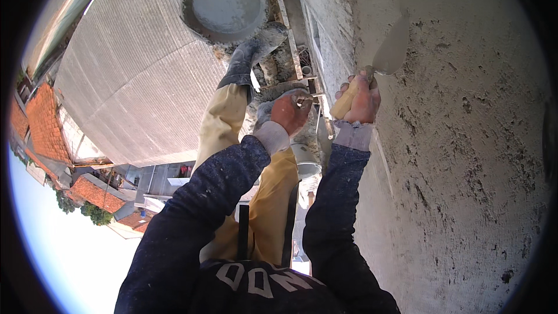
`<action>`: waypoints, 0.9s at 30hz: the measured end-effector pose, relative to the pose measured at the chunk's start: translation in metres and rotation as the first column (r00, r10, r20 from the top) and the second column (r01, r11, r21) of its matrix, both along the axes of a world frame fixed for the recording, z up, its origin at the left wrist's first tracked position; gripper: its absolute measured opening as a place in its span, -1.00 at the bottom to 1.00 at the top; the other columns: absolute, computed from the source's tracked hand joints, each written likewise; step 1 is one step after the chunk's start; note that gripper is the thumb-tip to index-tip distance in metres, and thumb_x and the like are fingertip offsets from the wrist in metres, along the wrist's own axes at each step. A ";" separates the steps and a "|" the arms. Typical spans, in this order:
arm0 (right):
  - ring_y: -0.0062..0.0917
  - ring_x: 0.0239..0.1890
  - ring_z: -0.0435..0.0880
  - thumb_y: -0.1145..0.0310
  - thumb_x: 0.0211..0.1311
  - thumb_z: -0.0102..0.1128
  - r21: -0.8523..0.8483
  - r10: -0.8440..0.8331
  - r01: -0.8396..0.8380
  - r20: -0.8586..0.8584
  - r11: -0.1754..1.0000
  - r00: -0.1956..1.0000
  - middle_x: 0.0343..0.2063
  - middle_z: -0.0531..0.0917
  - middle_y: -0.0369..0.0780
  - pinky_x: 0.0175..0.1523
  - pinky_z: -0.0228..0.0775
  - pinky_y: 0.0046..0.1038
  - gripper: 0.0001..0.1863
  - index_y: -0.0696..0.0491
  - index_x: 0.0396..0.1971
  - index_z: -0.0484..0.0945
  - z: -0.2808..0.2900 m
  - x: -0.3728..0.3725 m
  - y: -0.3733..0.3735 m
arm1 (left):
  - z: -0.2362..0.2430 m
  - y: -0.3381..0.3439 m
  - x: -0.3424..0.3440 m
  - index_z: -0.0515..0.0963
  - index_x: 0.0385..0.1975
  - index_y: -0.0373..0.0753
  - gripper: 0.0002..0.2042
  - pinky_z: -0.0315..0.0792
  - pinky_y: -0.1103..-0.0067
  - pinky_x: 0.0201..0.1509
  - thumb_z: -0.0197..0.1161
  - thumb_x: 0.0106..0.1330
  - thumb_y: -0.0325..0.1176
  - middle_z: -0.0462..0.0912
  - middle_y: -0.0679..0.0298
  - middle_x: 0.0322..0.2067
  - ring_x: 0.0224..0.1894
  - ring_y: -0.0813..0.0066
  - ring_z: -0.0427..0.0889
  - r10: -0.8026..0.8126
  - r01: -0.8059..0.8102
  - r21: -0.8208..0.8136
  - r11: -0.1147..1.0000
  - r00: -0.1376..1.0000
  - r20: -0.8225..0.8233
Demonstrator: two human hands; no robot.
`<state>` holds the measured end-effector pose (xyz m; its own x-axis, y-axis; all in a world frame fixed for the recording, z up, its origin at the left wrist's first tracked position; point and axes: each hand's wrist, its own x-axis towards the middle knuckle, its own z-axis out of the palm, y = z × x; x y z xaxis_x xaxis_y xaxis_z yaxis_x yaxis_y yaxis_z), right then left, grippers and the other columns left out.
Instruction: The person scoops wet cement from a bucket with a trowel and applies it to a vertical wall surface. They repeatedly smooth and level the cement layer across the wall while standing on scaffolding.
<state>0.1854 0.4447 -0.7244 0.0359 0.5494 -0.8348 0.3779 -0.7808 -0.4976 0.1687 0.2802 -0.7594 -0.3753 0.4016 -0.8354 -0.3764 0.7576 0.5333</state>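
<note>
My right hand (364,102) grips the pale wooden handle of a pointed trowel (392,48). Its grey blade lies against or close to the rough, plastered wall (459,157) on the right; I cannot tell if they touch. My left hand (292,111) is held in front of my legs, its fingers curled into a loose fist with a small gap by the thumb. Nothing shows in that hand. Beyond it stands a round tub (228,4) of wet grey mortar.
My boot (243,61) rests on a narrow, mortar-smeared platform near the tub. A corrugated roof (133,70) spreads out on the left, with orange tiled roofs (47,122) lower down. A pale bucket (306,161) stands by my other leg. A wooden plank (289,23) runs along the wall.
</note>
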 end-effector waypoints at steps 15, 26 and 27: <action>-0.59 -0.69 0.45 0.35 0.28 0.07 0.104 0.149 -0.150 0.018 0.983 0.989 -0.52 0.47 -0.25 -0.68 0.33 -0.52 -0.81 0.09 -0.19 0.36 -0.013 0.017 -0.023 | -0.005 0.001 0.024 0.61 -0.20 -0.20 -0.75 0.49 0.46 -0.16 0.17 0.23 -0.21 0.67 0.07 -0.30 -0.30 0.24 0.66 -0.043 0.044 -0.044 0.998 0.999 0.009; -0.60 -0.69 0.48 0.35 0.17 0.22 0.138 0.281 -0.301 0.144 0.944 0.949 -0.51 0.52 -0.22 -0.65 0.34 -0.53 -0.64 0.16 -0.11 0.35 -0.015 0.037 -0.027 | -0.008 0.001 0.027 0.63 -0.20 -0.14 -0.73 0.48 0.45 -0.11 0.16 0.23 -0.16 0.67 0.10 -0.23 -0.25 0.25 0.67 0.025 -0.025 -0.081 0.996 1.000 0.001; -0.60 -0.68 0.48 0.37 0.15 0.24 0.137 0.298 -0.320 0.156 0.938 0.942 -0.49 0.52 -0.22 -0.63 0.35 -0.53 -0.63 0.16 -0.10 0.35 -0.014 0.040 -0.029 | -0.011 0.000 0.029 0.63 -0.20 -0.14 -0.74 0.48 0.44 -0.11 0.17 0.23 -0.17 0.67 0.10 -0.23 -0.24 0.24 0.67 0.056 -0.055 -0.067 0.996 0.998 0.003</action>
<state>0.2253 0.4157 -0.7386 -0.0536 0.6751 -0.7358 0.6579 -0.5305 -0.5346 0.1977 0.2801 -0.7705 -0.3916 0.3235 -0.8614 -0.4212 0.7693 0.4804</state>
